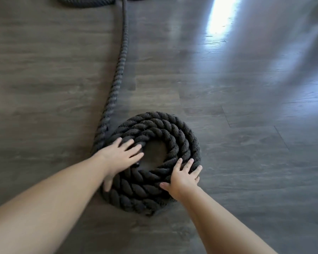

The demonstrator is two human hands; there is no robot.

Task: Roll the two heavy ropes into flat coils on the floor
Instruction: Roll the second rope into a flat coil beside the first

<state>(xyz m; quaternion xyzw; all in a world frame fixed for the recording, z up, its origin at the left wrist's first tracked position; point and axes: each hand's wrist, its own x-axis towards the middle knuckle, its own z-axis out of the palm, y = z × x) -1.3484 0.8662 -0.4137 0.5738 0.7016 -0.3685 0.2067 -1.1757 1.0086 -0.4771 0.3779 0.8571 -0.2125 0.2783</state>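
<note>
Black rope coil point(154, 143) flat, tail point(120, 66) straight ahead.

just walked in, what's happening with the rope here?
A person is winding a thick black rope into a flat coil on the wood floor. The left hand and right hand both press flat on the coil. An uncoiled length runs away toward more rope at the top edge.

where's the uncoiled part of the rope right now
In the head view, the loose rope leaves the coil's left edge beside the left hand and runs up the floor.
</note>
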